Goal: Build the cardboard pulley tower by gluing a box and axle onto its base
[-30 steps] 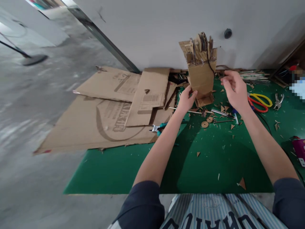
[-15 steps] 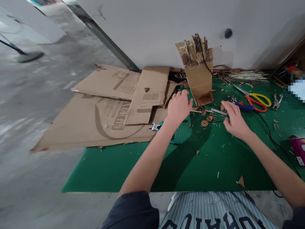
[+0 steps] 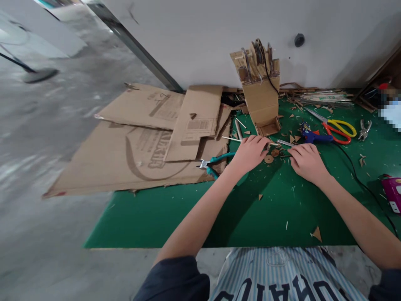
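My left hand [image 3: 251,154] is low over the green table, its fingers closed at a thin wooden stick [image 3: 231,138] that sticks out to the left. My right hand [image 3: 307,161] has its fingertips on the end of a metal strip [image 3: 285,143]; whether it grips the strip I cannot tell. Between the hands lie two small cardboard discs [image 3: 268,159]. Just behind stands a cardboard construction [image 3: 261,98] with an open box at its foot and wheels on top. Pliers with teal handles [image 3: 203,164] rest on cardboard left of my left hand.
Large cardboard sheets [image 3: 140,150] cover the table's left part. A blue glue gun [image 3: 315,137], scissors [image 3: 340,128] and small metal pliers [image 3: 364,130] lie at the right. Thin sticks [image 3: 326,98] are piled by the wall. A magenta box [image 3: 391,193] sits at the right edge.
My left hand has moved right and down, closing at the stick and uncovering the teal pliers. My right hand has shifted slightly, its fingers now bent at the metal strip, leaving the glue gun more visible.
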A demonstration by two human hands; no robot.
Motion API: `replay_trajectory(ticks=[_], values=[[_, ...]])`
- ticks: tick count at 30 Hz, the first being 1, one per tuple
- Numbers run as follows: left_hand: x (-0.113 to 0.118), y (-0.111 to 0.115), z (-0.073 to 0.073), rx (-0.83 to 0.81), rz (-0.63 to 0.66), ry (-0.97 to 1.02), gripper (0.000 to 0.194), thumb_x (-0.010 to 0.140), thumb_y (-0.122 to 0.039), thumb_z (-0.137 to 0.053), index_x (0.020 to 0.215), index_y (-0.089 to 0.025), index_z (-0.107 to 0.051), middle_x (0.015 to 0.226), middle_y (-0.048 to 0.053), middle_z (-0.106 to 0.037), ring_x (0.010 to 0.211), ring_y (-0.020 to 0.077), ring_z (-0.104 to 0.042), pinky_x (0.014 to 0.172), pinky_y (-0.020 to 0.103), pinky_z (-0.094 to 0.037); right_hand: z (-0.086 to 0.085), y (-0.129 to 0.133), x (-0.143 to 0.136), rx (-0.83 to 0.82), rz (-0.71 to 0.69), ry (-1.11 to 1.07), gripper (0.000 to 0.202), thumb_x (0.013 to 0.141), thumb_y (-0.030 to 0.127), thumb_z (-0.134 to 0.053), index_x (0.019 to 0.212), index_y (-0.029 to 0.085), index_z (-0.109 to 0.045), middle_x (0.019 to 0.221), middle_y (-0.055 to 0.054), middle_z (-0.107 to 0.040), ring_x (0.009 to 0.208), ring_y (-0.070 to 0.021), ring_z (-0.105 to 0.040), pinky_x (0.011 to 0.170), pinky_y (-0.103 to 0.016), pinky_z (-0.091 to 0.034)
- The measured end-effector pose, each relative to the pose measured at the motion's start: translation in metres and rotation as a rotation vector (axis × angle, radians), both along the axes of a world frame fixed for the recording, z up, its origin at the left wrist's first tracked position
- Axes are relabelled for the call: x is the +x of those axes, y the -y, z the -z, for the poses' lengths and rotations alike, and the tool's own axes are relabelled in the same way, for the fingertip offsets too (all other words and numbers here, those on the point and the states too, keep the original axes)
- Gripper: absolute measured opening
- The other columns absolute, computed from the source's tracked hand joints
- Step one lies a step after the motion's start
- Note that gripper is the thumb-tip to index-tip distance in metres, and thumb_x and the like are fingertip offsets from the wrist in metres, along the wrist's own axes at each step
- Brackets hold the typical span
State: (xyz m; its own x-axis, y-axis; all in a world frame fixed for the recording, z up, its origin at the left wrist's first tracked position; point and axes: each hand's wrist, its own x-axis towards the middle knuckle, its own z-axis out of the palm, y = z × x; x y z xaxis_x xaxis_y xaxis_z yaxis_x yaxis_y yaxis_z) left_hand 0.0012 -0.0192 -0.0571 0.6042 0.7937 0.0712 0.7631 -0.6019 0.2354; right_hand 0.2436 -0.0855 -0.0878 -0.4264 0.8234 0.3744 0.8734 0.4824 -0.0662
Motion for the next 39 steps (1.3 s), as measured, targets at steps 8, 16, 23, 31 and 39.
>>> replay_trajectory(ticks=[8,16,23,31,39], values=[[-0.019,0.005,0.005,-0.134,-0.107,0.287,0.066,0.092,-0.035,-0.068,0.148,-0.019,-0.039,0.114,0.012,-0.076,0.112,0.0342,-0.070,0.098,0.053,-0.053,0.004,-0.001,0.003,-0.015,0.035,-0.051,0.030,0.103,0.030,-0.048,0.104,0.020,-0.076,0.112,-0.009,-0.077,0.106,-0.0296,-0.063,0.096,-0.050,-0.045],[-0.028,-0.050,0.006,0.085,-0.350,0.727,0.033,0.094,-0.025,-0.059,0.126,-0.019,-0.053,0.111,0.012,-0.072,0.101,0.0232,-0.071,0.087,0.040,-0.059,0.003,-0.018,0.043,0.074,0.333,0.000,0.049,0.093,0.014,-0.046,0.139,0.012,-0.062,0.133,-0.018,-0.066,0.121,-0.0369,-0.056,0.105,-0.056,-0.046],[-0.016,-0.096,-0.002,-0.024,-0.270,0.821,0.025,0.088,-0.026,-0.069,0.112,-0.019,-0.066,0.111,0.011,-0.075,0.098,0.0252,-0.072,0.088,0.041,-0.060,0.020,-0.032,0.071,0.062,0.449,0.050,0.053,0.091,0.012,-0.042,0.141,0.005,-0.059,0.122,-0.023,-0.065,0.117,-0.0383,-0.055,0.106,-0.057,-0.046],[-0.008,-0.094,-0.015,0.158,-0.322,0.760,0.005,0.087,-0.017,-0.065,0.084,-0.019,-0.062,0.082,0.003,-0.073,0.077,0.0192,-0.070,0.077,0.033,-0.058,0.014,-0.033,0.062,0.044,0.571,-0.002,0.051,0.092,0.024,-0.052,0.142,0.016,-0.059,0.113,-0.020,-0.059,0.109,-0.0378,-0.054,0.089,-0.052,-0.049],[-0.005,-0.084,-0.032,0.107,-0.241,0.944,0.012,0.092,-0.022,-0.065,0.082,-0.020,-0.060,0.077,0.002,-0.067,0.072,0.0150,-0.066,0.072,0.028,-0.056,0.019,-0.037,0.066,0.246,0.506,-0.417,0.031,0.093,0.037,-0.053,0.118,0.021,-0.062,0.102,-0.013,-0.070,0.091,-0.0287,-0.067,0.078,-0.042,-0.055]])
